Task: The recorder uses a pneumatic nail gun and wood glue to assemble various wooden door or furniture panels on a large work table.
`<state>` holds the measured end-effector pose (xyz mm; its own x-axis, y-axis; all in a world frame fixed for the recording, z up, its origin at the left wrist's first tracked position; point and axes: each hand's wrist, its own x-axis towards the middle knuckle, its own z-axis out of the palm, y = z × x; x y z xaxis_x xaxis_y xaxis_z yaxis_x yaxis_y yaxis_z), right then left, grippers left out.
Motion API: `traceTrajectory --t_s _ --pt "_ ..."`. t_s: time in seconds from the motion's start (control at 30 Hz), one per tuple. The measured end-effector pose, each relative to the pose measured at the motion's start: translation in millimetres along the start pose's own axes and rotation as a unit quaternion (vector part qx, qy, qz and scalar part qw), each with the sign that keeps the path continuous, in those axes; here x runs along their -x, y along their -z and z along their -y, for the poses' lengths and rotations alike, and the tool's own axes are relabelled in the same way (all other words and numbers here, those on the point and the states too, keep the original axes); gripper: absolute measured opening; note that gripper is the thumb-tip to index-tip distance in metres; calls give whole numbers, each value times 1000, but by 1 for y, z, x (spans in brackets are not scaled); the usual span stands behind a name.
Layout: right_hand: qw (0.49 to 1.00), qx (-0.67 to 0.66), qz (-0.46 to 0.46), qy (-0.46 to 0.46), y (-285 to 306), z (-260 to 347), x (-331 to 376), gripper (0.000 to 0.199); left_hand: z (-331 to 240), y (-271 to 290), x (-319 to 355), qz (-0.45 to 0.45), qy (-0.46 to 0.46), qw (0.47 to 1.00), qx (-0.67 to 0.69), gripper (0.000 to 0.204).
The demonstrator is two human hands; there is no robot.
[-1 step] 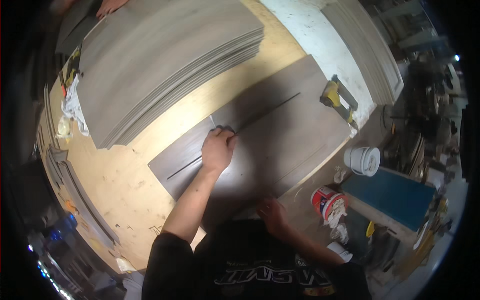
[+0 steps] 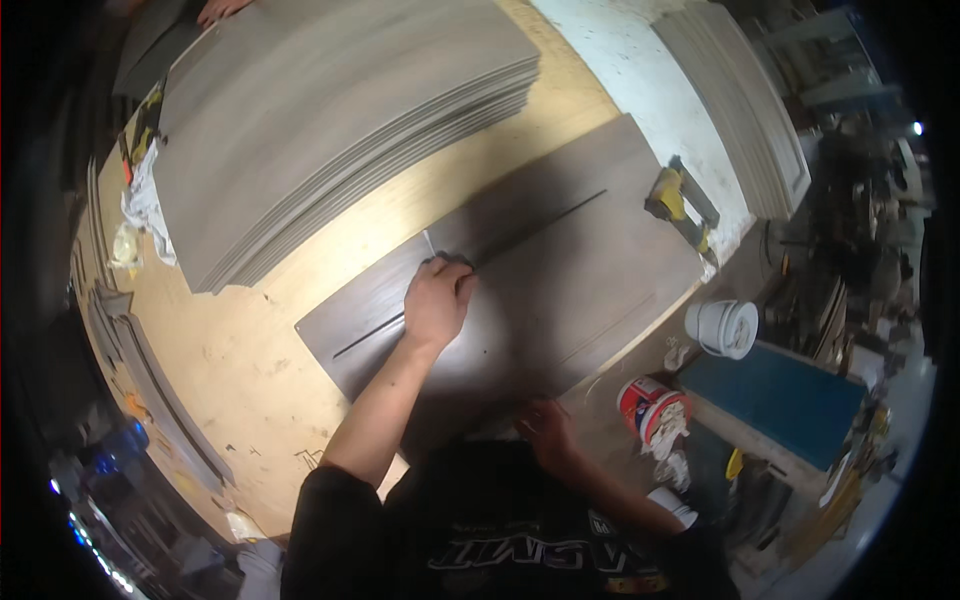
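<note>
A flat grey-brown panel (image 2: 620, 260) lies at an angle on the wooden worktable. Across it runs a thin, straight black line (image 2: 560, 216); whether it is a groove or a strip cannot be made out. My left hand (image 2: 435, 303) rests over the middle of this line, fingers closed around something small and dark. A short whitish tip (image 2: 428, 240) sticks out beyond those fingers. My right hand (image 2: 548, 430) is in shadow at the panel's near edge, close to my body, its fingers too dim to read.
Beyond the panel rises a stack of similar panels (image 2: 350, 110); another stack (image 2: 735, 95) stands far right. A yellow-and-black tool (image 2: 682, 203) sits at the panel's right end. A white bucket (image 2: 705, 325) and a red bucket (image 2: 640, 398) are lower right. Another person's hand (image 2: 222, 10) shows top left.
The view has shifted very slightly. Both hands keep practically the same places, and the panel has not visibly moved.
</note>
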<state>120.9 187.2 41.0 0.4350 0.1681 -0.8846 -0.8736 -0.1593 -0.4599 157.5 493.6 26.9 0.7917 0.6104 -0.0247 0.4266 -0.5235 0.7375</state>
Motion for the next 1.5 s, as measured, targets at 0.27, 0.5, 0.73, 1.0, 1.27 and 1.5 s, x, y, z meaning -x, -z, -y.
traceTrajectory --t_s 0.27,0.5,0.73,1.0,1.27,1.5 --pt "857 234 -197 414 47 188 -67 28 69 89 81 -28 9 995 -90 9" --pt "741 520 -89 415 -14 306 -155 39 90 120 146 -114 270 955 52 12" --pt "799 481 -33 361 -2 330 -189 23 73 116 151 -159 492 844 142 25" --pt "805 498 -5 324 -11 342 -186 19 81 111 158 -141 525 828 139 27" --pt "797 451 56 397 16 334 -209 19 89 99 160 -145 469 865 101 25" --pt "695 553 -21 459 0 315 -171 45 62 84 176 -191 392 897 73 40"
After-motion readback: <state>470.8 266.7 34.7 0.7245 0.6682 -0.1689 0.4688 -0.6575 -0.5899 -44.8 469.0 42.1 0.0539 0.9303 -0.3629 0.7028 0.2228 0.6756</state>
